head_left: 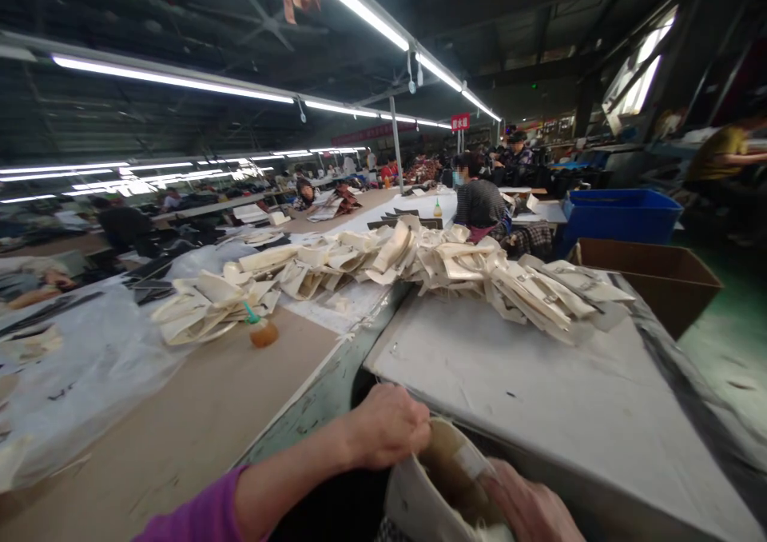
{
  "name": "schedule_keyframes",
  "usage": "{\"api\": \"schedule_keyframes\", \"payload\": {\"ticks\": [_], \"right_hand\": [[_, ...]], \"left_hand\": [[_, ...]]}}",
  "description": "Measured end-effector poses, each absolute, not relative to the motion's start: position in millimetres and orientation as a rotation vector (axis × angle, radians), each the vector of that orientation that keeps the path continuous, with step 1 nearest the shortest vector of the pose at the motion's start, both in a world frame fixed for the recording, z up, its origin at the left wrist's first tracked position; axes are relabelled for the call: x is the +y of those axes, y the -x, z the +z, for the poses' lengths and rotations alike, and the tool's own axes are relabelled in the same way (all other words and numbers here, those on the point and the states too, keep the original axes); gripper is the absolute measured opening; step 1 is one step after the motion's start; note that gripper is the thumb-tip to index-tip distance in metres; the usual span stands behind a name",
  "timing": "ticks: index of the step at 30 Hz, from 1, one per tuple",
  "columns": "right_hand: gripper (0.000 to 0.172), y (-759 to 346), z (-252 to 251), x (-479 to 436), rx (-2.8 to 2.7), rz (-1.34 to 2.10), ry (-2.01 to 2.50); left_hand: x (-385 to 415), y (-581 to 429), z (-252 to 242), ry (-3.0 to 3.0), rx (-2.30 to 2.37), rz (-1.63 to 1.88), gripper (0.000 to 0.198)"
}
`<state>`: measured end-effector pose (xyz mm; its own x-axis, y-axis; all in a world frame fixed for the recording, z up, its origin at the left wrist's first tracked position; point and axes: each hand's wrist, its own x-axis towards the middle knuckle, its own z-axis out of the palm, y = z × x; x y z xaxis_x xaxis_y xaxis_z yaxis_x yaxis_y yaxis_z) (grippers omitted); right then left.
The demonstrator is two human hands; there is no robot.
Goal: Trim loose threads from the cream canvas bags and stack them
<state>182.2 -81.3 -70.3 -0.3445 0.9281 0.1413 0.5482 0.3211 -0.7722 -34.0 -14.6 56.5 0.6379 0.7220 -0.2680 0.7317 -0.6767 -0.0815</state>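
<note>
Firmly, the left hand's grip closes in a fist on the rim of one cream piece. The right hand's grip lies along the opposite side, fingers partly within the opening; whether it pinches the edge, one cannot tell. These two hands share this single piece at the near edge of the white-topped table, low and in front of it.

The piece stands open like a short, wide tube, off-white outside and tan within, with one pale patch inside near the rim and a dark-and-white patterned bit at its lower left.

Beyond lies one long spread of similar cream pieces, too overlapped to count, running onto the brown-topped table at left. Two bottles show: one amber with a teal nozzle, another farther off. At right are one blue bin and one brown box.
</note>
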Motion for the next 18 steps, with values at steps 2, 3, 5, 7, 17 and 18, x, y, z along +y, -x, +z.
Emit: {"api": "schedule_keyframes", "payload": {"ticks": [2, 3, 5, 7, 17, 18], "right_hand": [[0.037, -184.8, -62.7, -84.0, -1.880, 0.945, 1.368], [0.040, -186.4, -58.9, -85.1, -1.829, 0.998, 1.390], [0.040, -190.7, -52.7, -87.6, -1.817, 1.069, 1.404], [0.036, -195.6, -48.1, -91.0, -1.782, 1.170, 1.370], [0.026, -188.1, -33.8, -85.8, -1.860, 1.162, 1.303], [0.028, -185.8, -34.3, -84.9, -1.870, 1.145, 1.302]], "left_hand": [[-11.2, 32.4, 55.6, -2.766, 1.249, -0.402, 0.033], [-9.6, 32.2, 55.6, -2.746, 1.244, -0.382, 0.037], [-7.2, 33.0, 56.3, -2.703, 1.216, -0.358, 0.038], [-7.1, 34.4, 57.3, -2.641, 1.204, -0.349, 0.039], [-5.8, 31.1, 55.6, -2.557, 1.274, -0.350, 0.037], [-5.4, 31.7, 56.0, -2.543, 1.280, -0.350, 0.037]]}}
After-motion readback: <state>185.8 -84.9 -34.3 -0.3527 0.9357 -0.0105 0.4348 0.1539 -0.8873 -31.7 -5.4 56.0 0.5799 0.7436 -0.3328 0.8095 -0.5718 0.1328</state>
